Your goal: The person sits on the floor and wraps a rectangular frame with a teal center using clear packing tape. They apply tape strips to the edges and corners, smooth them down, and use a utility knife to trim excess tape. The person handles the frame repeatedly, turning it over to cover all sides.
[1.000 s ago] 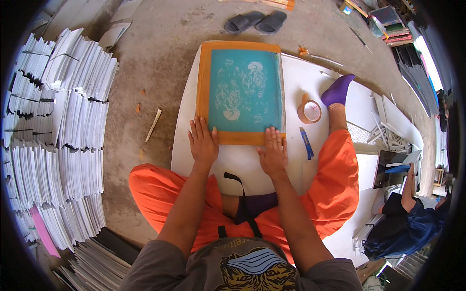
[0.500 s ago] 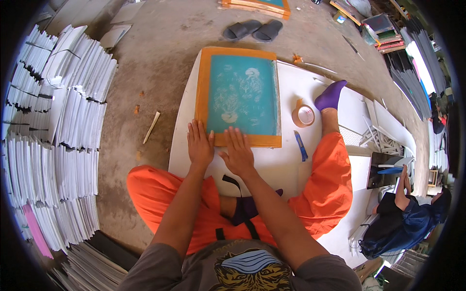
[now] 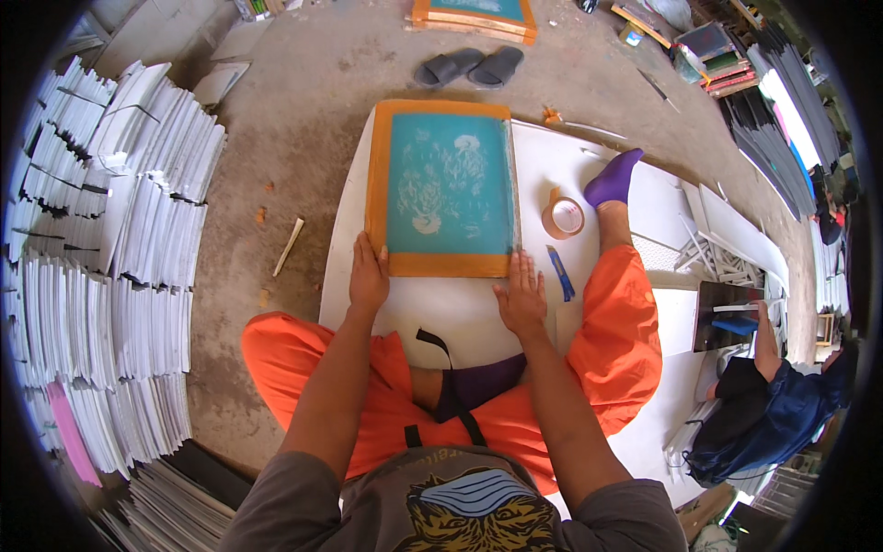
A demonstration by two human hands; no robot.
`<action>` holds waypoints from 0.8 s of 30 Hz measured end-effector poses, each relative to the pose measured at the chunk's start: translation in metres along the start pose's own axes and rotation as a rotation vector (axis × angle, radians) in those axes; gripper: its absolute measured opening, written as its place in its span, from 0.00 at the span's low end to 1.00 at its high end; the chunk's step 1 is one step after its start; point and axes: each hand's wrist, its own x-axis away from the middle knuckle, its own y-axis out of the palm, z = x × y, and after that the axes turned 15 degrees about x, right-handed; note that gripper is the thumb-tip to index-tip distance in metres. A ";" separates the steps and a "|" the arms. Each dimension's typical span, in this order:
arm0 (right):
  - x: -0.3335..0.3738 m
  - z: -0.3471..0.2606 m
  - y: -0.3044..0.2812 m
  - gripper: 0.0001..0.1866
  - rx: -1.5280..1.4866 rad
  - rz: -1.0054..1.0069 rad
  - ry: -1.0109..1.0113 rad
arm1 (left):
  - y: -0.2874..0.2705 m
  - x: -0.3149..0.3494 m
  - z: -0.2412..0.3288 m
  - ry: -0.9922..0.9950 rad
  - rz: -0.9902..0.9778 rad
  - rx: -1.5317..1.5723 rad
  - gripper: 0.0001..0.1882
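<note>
A silk-screen frame [image 3: 377, 175] lies flat on a white board [image 3: 414, 308] in front of me. Its mesh is teal with pale flower-like patterns, and brown tape borders it. My left hand [image 3: 370, 276] rests at the frame's lower left corner, fingers stretched along the side edge. At the lower right corner my right hand [image 3: 522, 299] lies flat with its fingers extended, touching the board beside the edge. A blue cutter knife [image 3: 560, 273] lies just right of that hand. Beyond it stands a roll of brown tape [image 3: 563, 217].
Tall stacks of white sheets [image 3: 138, 230] line the left. Dark slippers [image 3: 469, 67] and another taped frame [image 3: 474, 26] are on the floor ahead. At right, a co-worker in dark blue [image 3: 773, 419] sits beside white offcuts [image 3: 717, 253].
My hands have spread apart from the frame's near edge. The left slid to the left corner and the right moved across to the right corner.
</note>
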 end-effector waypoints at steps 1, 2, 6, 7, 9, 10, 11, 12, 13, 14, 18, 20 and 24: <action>0.002 0.005 0.002 0.43 0.017 0.005 0.032 | -0.003 -0.002 -0.002 -0.022 -0.006 0.029 0.33; 0.006 0.009 0.006 0.43 0.034 0.020 0.074 | -0.007 -0.002 -0.006 -0.045 -0.008 0.056 0.33; 0.015 -0.001 -0.001 0.43 0.062 0.069 0.023 | -0.003 0.029 0.022 0.175 0.049 -0.469 0.32; 0.016 -0.019 -0.009 0.44 0.049 0.083 -0.051 | 0.004 0.043 0.033 0.323 -0.051 -0.343 0.33; 0.011 -0.064 -0.017 0.44 -0.027 0.084 -0.205 | 0.021 0.066 0.050 0.481 -0.183 -0.254 0.33; 0.006 -0.080 -0.020 0.44 -0.059 0.093 -0.281 | 0.030 0.071 0.057 0.499 -0.214 -0.293 0.33; 0.004 -0.090 -0.017 0.44 -0.078 0.086 -0.271 | 0.034 0.074 0.060 0.514 -0.248 -0.334 0.33; 0.002 -0.098 -0.010 0.44 -0.095 0.076 -0.256 | 0.035 0.075 0.059 0.489 -0.239 -0.354 0.33; 0.001 -0.101 -0.006 0.44 -0.112 0.067 -0.239 | 0.036 0.075 0.058 0.465 -0.232 -0.374 0.33; 0.002 -0.099 -0.005 0.43 -0.094 0.048 -0.244 | 0.037 0.078 0.058 0.435 -0.230 -0.389 0.33; 0.007 -0.078 -0.011 0.42 -0.042 -0.066 -0.218 | 0.026 0.079 0.052 0.348 -0.185 -0.428 0.37; 0.011 -0.063 -0.013 0.43 -0.022 -0.106 -0.181 | 0.026 0.084 0.047 0.304 -0.172 -0.495 0.39; 0.018 -0.033 -0.008 0.43 0.055 -0.115 -0.108 | 0.022 0.086 0.046 0.202 -0.161 -0.561 0.42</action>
